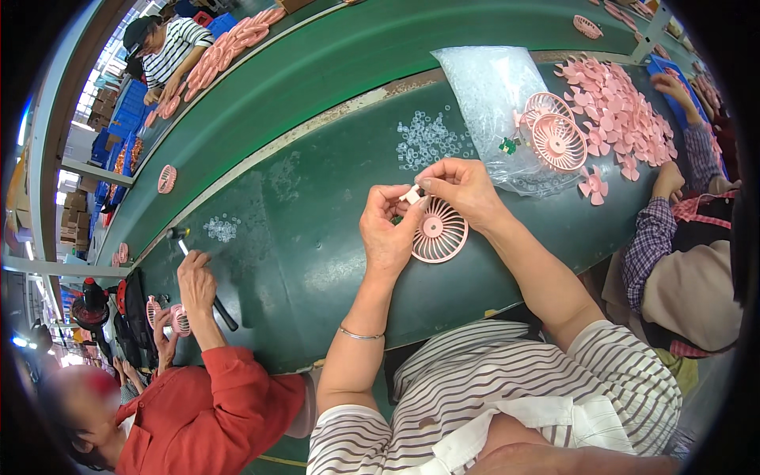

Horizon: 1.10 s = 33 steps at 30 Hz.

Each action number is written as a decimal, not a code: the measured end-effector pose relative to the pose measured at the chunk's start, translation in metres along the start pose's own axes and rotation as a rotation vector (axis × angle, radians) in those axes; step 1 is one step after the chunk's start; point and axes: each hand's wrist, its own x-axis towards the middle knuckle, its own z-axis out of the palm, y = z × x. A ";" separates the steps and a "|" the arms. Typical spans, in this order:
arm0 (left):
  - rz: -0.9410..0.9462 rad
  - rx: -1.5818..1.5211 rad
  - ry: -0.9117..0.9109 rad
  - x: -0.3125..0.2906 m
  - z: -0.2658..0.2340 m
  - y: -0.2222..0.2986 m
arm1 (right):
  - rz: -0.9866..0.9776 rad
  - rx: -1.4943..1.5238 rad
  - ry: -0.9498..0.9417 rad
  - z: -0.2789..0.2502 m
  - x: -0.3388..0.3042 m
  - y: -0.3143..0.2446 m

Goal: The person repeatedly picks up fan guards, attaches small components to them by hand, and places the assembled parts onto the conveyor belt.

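Both my hands meet above the green table, closed around a small white plastic part. My left hand pinches it from the left between thumb and fingers. The fingertips of my right hand press together at its upper right end. Just below hangs or rests a round pink fan grille with curved ribs and a solid hub; whether a hand also grips it I cannot tell. A bit of green circuit board shows by my left fingers. My fingers hide part of the white piece.
Clear rings lie beyond my hands. A plastic bag carries pink grilles and a green board. Pink fan blades pile up right. At left, a red-sleeved co-worker's hand grips a hammer. Behind runs a green conveyor.
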 end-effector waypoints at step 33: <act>0.040 0.057 0.053 0.003 -0.007 -0.012 | -0.079 0.012 -0.082 0.006 -0.002 0.010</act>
